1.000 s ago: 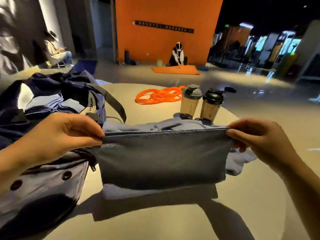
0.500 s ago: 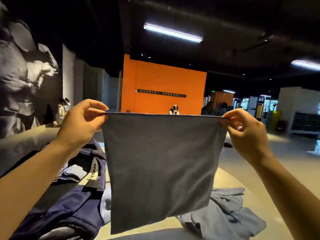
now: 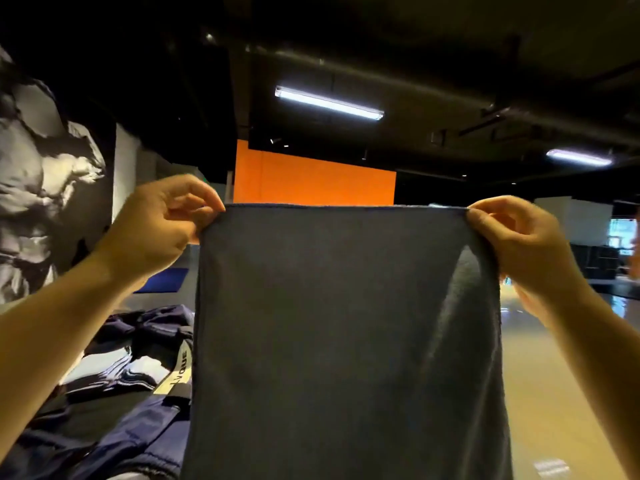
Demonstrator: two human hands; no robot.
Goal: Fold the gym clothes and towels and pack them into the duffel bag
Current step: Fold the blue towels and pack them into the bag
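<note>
Towel [image 3: 346,341], dark grey-blue, held up at about head height and hanging straight down in front of the camera. It fills the middle of the view and runs out of frame at the bottom, so its lower edge cannot be seen.

Left hand [image 3: 156,226]: grip clamped on the top left corner, thumb and fingers pinching the hem. Right hand [image 3: 526,244]: grip clamped on the top right corner in the same pinch. The hands are well apart, so the top edge runs taut and nearly level between them.

Likely reason for the hold: with both top corners pinched, the cloth's own weight hangs it flat, which squares it up and shows its full width before a fold. Judged as the start of folding this piece; no fold is visible in it yet.

Look of the cloth: matte, soft, slightly napped surface, stitched hem along the top. Mostly smooth, with one long soft crease running down from the right corner. Right side edge looks a little fuzzy. It should handle as limp and light, and will swing if moved quickly.

Duffel bag [image 3: 121,420], navy, low at the left beyond the towel, lying on the table [image 3: 554,393] with its mouth open. A pale strap tag with dark lettering [image 3: 178,372] shows on it. Light and dark folded cloth [image 3: 114,372] shows in its opening; I cannot tell which garments these are.
</note>
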